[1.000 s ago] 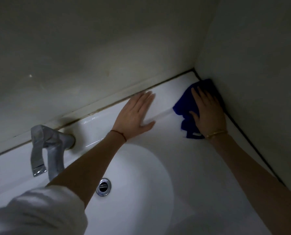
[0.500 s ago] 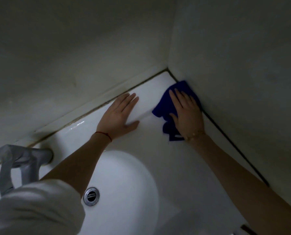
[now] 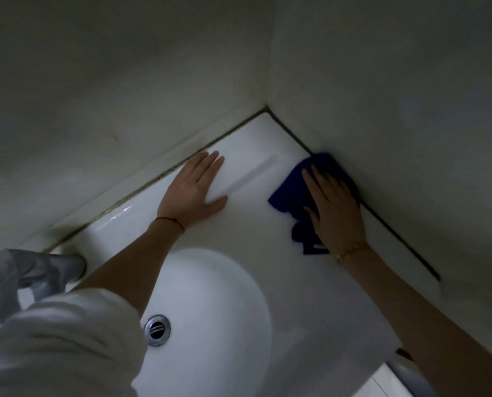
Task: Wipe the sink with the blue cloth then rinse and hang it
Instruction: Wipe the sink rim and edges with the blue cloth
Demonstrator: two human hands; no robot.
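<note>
A: Head view: right hand [image 3: 335, 207], fingers flat, presses the cloth [image 3: 292, 193] on the sink [image 3: 250, 224] ledge at three o'clock, against the wall.

B: The left hand [image 3: 194, 190] lies flat at twelve. In this dim light the ledge may be wet; the loose cloth could slide out.

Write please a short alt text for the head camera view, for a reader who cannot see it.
A right hand presses a blue cloth flat on a white sink ledge beside the side wall. The left hand rests flat near the back wall; the faucet is at left.
</note>
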